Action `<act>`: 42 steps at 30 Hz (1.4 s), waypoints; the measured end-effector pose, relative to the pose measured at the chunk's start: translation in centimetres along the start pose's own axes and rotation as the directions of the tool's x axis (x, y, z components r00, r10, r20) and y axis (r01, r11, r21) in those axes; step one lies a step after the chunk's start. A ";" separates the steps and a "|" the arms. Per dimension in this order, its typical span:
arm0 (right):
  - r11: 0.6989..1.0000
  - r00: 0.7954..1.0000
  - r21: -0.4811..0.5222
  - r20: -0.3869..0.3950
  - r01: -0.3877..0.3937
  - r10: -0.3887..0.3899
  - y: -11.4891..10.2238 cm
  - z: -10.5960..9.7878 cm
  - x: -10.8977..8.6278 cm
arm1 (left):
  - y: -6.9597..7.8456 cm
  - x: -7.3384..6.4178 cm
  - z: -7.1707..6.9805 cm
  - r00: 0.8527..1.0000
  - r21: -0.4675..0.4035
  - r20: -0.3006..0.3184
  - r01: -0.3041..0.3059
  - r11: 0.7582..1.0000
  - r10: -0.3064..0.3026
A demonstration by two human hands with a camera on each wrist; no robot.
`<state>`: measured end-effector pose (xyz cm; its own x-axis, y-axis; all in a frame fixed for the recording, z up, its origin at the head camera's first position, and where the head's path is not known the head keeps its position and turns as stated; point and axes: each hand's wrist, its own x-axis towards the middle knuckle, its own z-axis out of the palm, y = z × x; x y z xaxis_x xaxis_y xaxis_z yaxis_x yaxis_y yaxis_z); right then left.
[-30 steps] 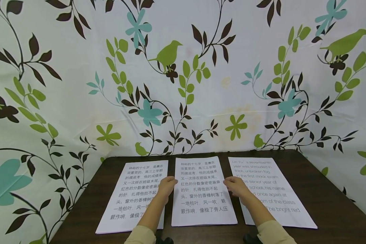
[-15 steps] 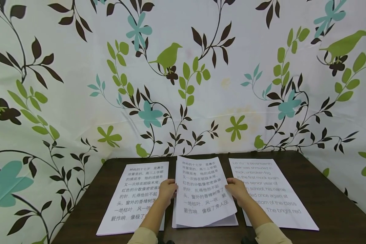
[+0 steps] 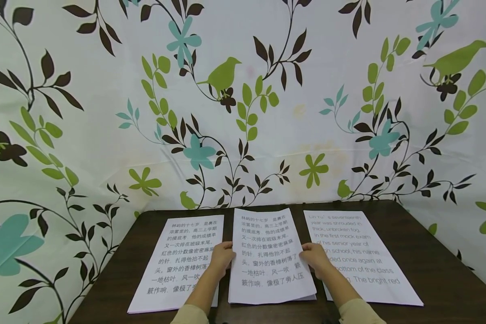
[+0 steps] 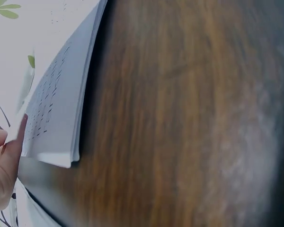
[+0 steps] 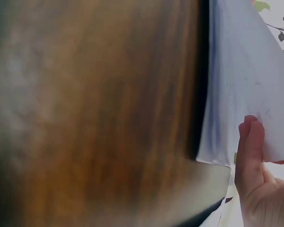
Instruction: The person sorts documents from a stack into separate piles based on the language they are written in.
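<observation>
A printed sheet of paper (image 3: 267,252) with Chinese text lies over the middle stack, slightly bowed, its sides raised. My left hand (image 3: 222,260) pinches its left edge between thumb and fingers. On the opposite edge, my right hand (image 3: 317,260) holds it the same way. Below it, the rest of the stack (image 3: 310,298) peeks out at the lower right corner. The left wrist view shows a printed page (image 4: 47,104) under the raised sheet, beside the left hand (image 4: 2,170). In the right wrist view, fingers of the right hand (image 5: 260,175) are at the sheet's underside (image 5: 270,90).
To the left lies another stack of pages (image 3: 174,261) in Chinese, partly behind the left forearm. A page in English (image 3: 372,256) lies on the right, partly covered by the right forearm. All rest on a dark wooden table (image 3: 117,270) before a patterned cloth (image 3: 287,117).
Both hands have lifted the top sheet's sides off the middle stack. It bowed and tilted half a second ago, then came lower and straighter over the stack. The hands moved slightly nearer the body.
</observation>
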<state>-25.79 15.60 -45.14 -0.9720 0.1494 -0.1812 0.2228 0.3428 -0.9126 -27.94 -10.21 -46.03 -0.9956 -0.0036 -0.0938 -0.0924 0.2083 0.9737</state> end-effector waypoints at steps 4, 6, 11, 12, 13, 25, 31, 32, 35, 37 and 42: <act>1.000 1.000 0.017 -0.010 -0.007 0.007 0.1 0.2 -0.1 | 0.1 0.0 -0.3 1.000 0.023 -0.013 0.000 1.000 0.000; 1.000 1.000 0.021 -0.012 -0.004 0.004 0.1 0.3 -0.1 | 0.2 -0.1 -0.5 1.000 0.038 -0.022 0.006 0.999 -0.005; 1.000 1.000 0.020 -0.026 0.001 -0.001 -0.2 0.5 -0.3 | 0.6 -0.3 -0.7 0.999 0.044 -0.034 0.012 0.999 -0.010; 1.000 0.999 0.019 -0.032 0.002 -0.001 -0.3 0.5 -0.3 | 0.7 -0.4 -0.8 0.999 0.047 -0.036 0.012 0.999 -0.010; 1.000 0.999 0.019 -0.038 0.005 -0.004 -0.4 0.5 -0.4 | 0.8 -0.4 -0.8 0.999 0.046 -0.035 0.015 0.999 -0.014; 0.996 0.996 0.068 -0.061 0.066 -0.062 -2.5 1.3 -0.9 | 2.6 -1.0 -2.7 0.995 0.098 -0.090 0.055 0.994 -0.046; 0.992 0.993 0.073 -0.073 0.101 -0.096 -3.7 2.2 -0.8 | 2.8 -0.8 -4.0 0.992 0.070 -0.114 0.060 0.996 -0.052; 0.992 0.993 0.078 -0.074 0.099 -0.094 -3.9 2.4 -0.8 | 2.8 -0.8 -4.3 0.992 0.066 -0.116 0.059 0.996 -0.051; 0.992 0.993 0.072 -0.064 0.104 -0.099 -4.7 3.0 -0.8 | 3.0 -0.8 -5.2 0.992 0.069 -0.121 0.051 0.996 -0.042; 0.992 0.993 0.067 -0.058 0.103 -0.099 -5.2 3.4 -0.8 | 3.2 -0.8 -5.8 0.990 0.079 -0.130 0.057 0.995 -0.046; 0.992 0.994 0.072 -0.046 0.103 -0.100 -6.3 4.5 -0.8 | 3.7 -0.9 -7.4 0.986 0.094 -0.155 0.067 0.993 -0.052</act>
<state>-26.74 9.16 -40.85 -0.9850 0.1571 -0.0717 0.1152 0.2887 -0.9505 -27.49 -16.64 -40.80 -0.9798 -0.1663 -0.1109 -0.1572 0.2987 0.9413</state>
